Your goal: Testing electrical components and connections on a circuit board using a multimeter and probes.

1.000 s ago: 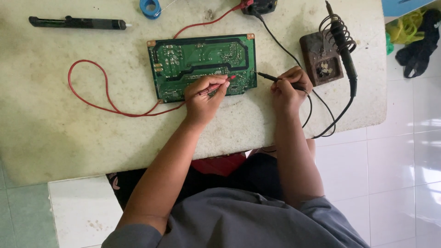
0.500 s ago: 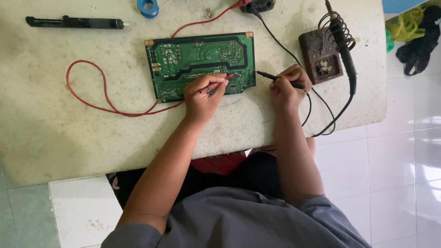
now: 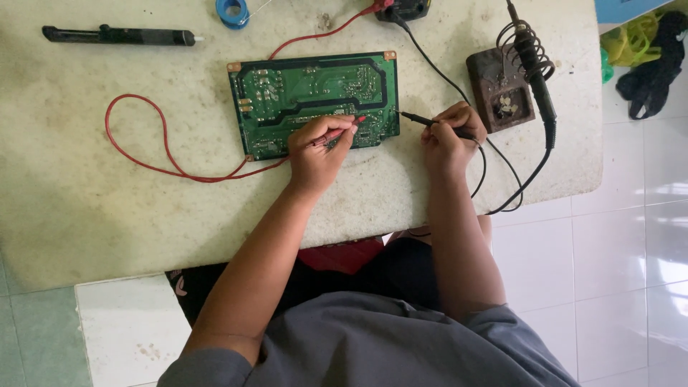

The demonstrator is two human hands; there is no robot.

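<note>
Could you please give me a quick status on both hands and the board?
Left hand holds red probe on green circuit board. Right hand holds black probe at board's right edge. Nothing blocking.

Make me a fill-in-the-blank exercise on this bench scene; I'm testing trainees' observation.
1. The left hand holds a ____ probe on the green board.
2. The right hand holds a ____ probe at the board's right edge.
3. The soldering iron rests in a coiled ____ to the right of the board.

Missing words: red; black; stand
</note>
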